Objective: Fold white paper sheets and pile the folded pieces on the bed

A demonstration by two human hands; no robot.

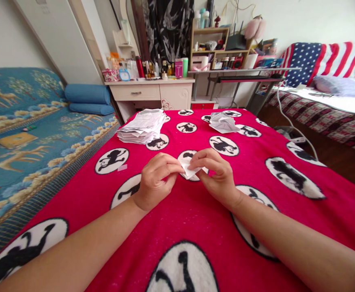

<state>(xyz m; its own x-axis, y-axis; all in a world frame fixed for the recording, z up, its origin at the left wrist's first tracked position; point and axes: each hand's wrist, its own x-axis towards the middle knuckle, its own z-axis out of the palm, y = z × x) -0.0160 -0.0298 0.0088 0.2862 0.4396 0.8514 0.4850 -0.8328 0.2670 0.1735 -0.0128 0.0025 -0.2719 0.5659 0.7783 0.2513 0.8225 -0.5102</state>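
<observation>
A small folded piece of white paper (190,172) is held between my two hands, just above the red cloth with black-and-white oval prints (177,215). My left hand (159,178) pinches its left edge between thumb and fingers. On the other side, my right hand (216,174) grips the paper with the thumb below and fingers on top. Beyond my left hand lies a thick stack of white paper sheets (142,125). Several folded paper pieces (223,122) sit in a loose heap at the far right of the cloth.
A small pale scrap (122,167) lies on the cloth at left. The blue patterned sofa (43,134) runs along the left side. Behind stand a white dresser (137,92) covered with bottles and a desk with shelves (220,50). A white cable (295,127) hangs by the bed at right.
</observation>
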